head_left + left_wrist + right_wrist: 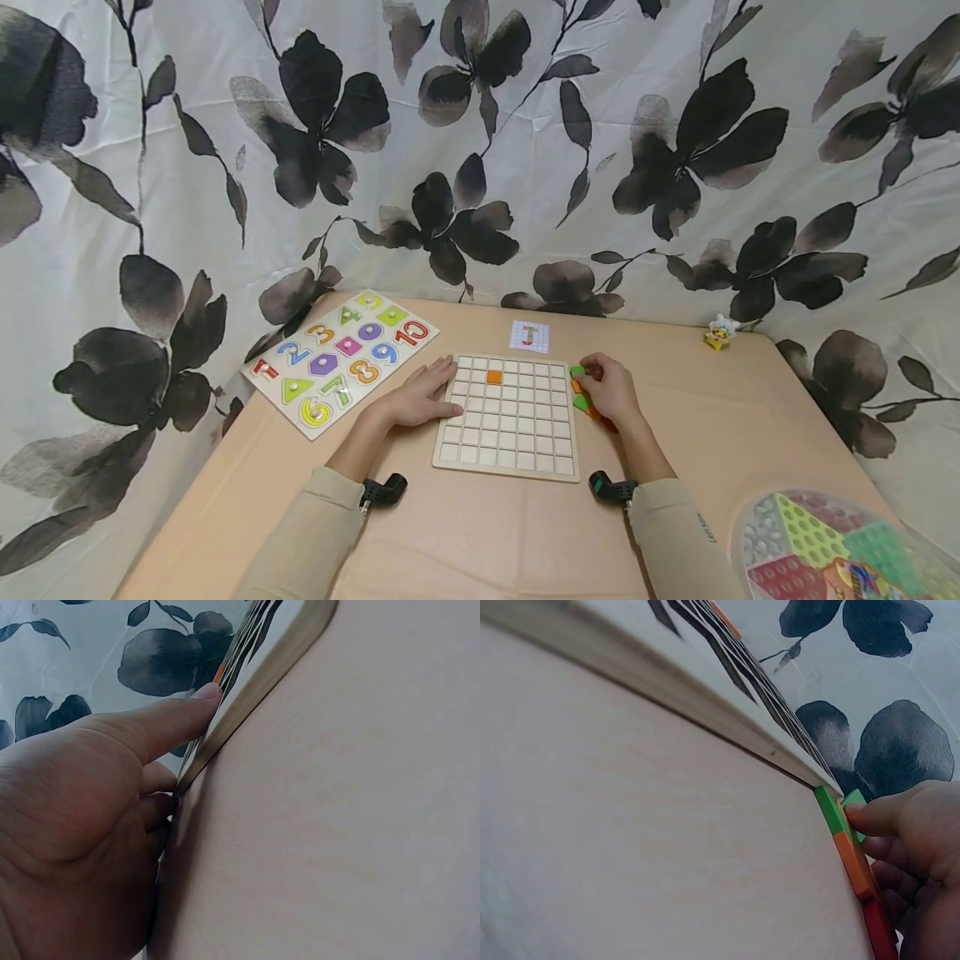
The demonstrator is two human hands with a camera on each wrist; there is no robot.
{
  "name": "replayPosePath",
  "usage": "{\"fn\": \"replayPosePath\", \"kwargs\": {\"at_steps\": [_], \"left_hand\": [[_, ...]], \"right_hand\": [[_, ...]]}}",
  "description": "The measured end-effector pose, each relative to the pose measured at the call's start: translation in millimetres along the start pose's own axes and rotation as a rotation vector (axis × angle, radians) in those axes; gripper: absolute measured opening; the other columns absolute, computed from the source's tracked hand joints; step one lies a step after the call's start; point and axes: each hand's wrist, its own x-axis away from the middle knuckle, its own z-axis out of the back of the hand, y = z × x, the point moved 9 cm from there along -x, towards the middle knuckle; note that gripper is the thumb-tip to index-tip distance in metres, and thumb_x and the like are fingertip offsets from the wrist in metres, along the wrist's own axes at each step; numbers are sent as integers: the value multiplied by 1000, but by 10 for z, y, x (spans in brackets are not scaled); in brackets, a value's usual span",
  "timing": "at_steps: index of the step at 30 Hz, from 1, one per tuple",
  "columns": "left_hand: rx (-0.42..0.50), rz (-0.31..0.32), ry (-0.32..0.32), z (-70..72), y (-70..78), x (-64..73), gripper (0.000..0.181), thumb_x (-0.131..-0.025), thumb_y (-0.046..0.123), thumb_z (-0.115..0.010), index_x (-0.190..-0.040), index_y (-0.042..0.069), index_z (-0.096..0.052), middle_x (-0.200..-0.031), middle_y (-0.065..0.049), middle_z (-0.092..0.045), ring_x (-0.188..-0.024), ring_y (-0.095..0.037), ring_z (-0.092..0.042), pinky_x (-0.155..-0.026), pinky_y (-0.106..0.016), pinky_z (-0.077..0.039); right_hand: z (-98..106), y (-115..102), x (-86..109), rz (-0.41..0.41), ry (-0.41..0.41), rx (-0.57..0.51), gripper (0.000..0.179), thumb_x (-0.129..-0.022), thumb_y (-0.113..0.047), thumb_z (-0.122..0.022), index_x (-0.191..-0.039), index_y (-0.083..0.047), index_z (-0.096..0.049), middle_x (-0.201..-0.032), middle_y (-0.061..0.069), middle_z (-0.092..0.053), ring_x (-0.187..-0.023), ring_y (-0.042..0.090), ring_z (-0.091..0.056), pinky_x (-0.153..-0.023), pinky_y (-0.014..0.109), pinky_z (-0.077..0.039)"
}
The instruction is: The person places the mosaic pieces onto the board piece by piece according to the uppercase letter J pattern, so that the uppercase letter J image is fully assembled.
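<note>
A pale wooden grid board (504, 472) lies mid-table with one orange square tile (494, 377) in an upper cell. My left hand (416, 396) rests at the board's left edge, fingers extended and thumb over the rim. Beyond the right edge, my right hand (611, 390) pinches a green tile (853, 798) between thumb and fingers. Beneath that hand lie several loose tiles, among them a green tile (827, 810), an orange tile (853, 864) and a red tile (880, 930). The hand partly hides them.
Behind the board lies a small card with a gridded pattern (529, 336). A number puzzle board (311, 429) is at the left. A small yellow-and-white toy figure (720, 332) stands back right. A clear container (742, 542) of coloured blocks occupies the front right corner. Floral fabric (570, 167) hangs behind the table.
</note>
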Motion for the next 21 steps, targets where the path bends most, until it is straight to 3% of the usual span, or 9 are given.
{"fn": "replayPosePath", "kwargs": {"at_steps": [21], "left_hand": [[14,8,-2,-2,12,9,94,-98,46,-68,-165,1,-19,-176,-14,-9,-164,-31,-2,-134,-50,1]], "right_hand": [[49,-87,3,54,59,17,13,-98,-13,-73,-111,-10,-74,-99,9,-68,-89,26,-56,-75,32,-47]]}}
